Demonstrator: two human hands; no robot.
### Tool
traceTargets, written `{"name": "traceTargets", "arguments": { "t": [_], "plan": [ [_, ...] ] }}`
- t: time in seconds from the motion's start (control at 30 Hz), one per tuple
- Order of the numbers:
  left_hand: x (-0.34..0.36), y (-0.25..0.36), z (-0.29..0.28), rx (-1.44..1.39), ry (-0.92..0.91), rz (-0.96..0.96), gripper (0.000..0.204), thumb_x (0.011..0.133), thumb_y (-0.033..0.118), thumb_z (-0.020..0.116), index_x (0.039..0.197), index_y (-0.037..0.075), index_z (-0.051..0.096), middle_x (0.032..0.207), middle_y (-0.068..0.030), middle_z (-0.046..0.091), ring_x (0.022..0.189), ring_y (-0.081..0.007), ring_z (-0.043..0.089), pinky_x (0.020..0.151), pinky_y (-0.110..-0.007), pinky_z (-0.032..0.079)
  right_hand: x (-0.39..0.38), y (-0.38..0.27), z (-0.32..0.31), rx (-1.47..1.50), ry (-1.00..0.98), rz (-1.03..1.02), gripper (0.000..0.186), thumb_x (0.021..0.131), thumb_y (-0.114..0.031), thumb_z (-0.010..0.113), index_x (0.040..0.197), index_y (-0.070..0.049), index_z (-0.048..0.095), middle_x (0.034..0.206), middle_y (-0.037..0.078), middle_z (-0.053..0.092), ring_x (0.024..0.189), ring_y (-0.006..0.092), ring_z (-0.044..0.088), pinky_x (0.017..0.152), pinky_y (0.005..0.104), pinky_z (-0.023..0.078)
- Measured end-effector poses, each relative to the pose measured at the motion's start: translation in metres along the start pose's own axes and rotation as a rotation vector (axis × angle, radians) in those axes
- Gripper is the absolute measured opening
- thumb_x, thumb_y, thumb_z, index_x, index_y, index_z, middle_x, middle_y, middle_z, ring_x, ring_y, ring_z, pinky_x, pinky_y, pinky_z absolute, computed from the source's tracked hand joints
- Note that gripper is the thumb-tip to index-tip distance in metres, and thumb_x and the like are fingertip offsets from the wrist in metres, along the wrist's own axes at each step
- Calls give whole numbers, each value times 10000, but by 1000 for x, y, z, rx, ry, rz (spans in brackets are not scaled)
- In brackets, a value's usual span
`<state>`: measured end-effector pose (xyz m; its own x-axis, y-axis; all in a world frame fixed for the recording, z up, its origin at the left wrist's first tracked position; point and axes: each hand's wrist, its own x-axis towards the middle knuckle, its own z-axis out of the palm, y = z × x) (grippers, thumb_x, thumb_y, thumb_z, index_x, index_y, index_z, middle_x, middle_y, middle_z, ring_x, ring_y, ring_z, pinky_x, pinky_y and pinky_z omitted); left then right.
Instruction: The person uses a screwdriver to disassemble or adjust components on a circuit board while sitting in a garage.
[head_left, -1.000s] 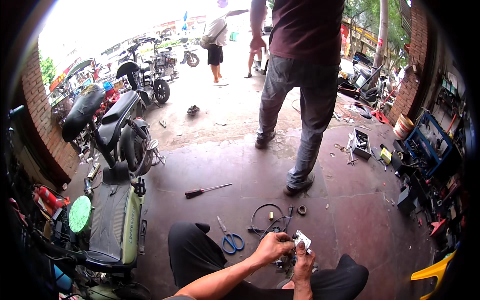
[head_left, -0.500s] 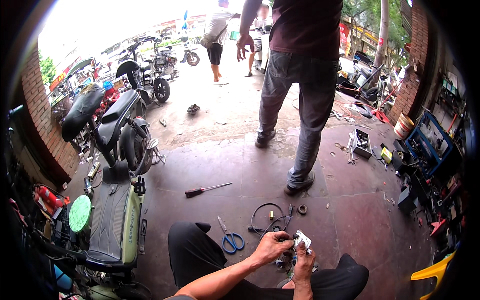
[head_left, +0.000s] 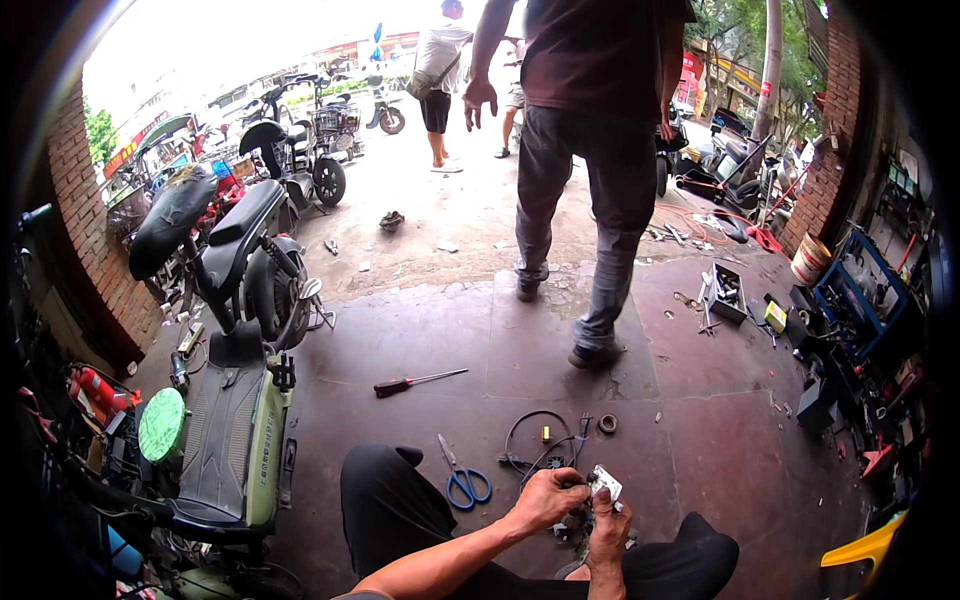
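Between my crossed legs, my right hand [head_left: 606,532] grips a small silver-white metal part [head_left: 606,484], thumb along its near side. My left hand [head_left: 549,499] reaches over from the left, its fingers pinched together at the part's left edge. Whatever sits between those left fingertips is too small to make out. Small loose pieces lie below my hands, mostly hidden by them. Left of them are scissors [head_left: 466,488] with blue handles. Just beyond lie a black cable [head_left: 512,432] with a plug, a small yellow block [head_left: 546,434] and a dark ring [head_left: 607,424].
A screwdriver [head_left: 420,382] lies farther out on the floor. An electric scooter [head_left: 225,430] stands close on my left. A person in jeans [head_left: 590,210] stands ahead. To the right are an open toolbox [head_left: 722,293], a blue rack [head_left: 862,290] and a yellow plastic piece [head_left: 865,542].
The person in jeans has shifted a little away toward the street, arms swinging. My hands stay together on the metal part with hardly any movement.
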<state>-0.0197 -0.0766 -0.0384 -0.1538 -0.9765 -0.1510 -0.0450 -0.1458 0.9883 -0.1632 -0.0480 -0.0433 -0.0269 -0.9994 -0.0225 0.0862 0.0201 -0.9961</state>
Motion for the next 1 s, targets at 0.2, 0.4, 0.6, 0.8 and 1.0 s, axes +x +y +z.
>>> {"name": "traceTargets", "arguments": {
  "t": [0.2, 0.4, 0.6, 0.8, 1.0],
  "plan": [
    [-3, -4, 4, 131, 41, 111, 247, 885, 202, 701, 953, -34, 683, 798, -77, 685, 736, -85, 602, 654, -275, 501, -1, -5, 2, -4, 24, 12, 525, 968, -401, 582, 1250, 41, 581, 1027, 63, 649, 942, 144, 557, 874, 288, 427],
    [-9, 10, 9, 282, 108, 201, 273, 879, 242, 707, 944, -23, 687, 778, -100, 682, 711, -94, 611, 637, -293, 505, -1, 0, -3, -43, 21, -3, 538, 967, -407, 582, 1255, 48, 572, 1024, 69, 647, 943, 143, 556, 878, 288, 428],
    [-5, 0, 5, 168, 49, 122, 306, 882, 261, 707, 961, -34, 688, 779, -101, 691, 726, -97, 616, 662, -289, 507, -1, -4, 0, -58, 0, -12, 551, 966, -419, 579, 1259, 48, 567, 1020, 70, 643, 940, 142, 554, 868, 287, 433],
    [-5, 8, 3, 184, 25, 81, 316, 890, 269, 699, 966, -38, 689, 788, -104, 693, 732, -96, 613, 667, -286, 505, -1, -1, -1, -15, -2, 2, 551, 970, -421, 573, 1264, 45, 563, 1024, 69, 641, 936, 140, 552, 863, 287, 433],
    [-4, 6, 2, 152, 19, 72, 297, 886, 244, 701, 950, -45, 691, 772, -84, 683, 723, -94, 605, 652, -283, 498, 0, 1, -2, -26, 2, -22, 542, 968, -419, 577, 1258, 40, 567, 1022, 63, 640, 933, 137, 551, 852, 288, 437]
  ]
}}
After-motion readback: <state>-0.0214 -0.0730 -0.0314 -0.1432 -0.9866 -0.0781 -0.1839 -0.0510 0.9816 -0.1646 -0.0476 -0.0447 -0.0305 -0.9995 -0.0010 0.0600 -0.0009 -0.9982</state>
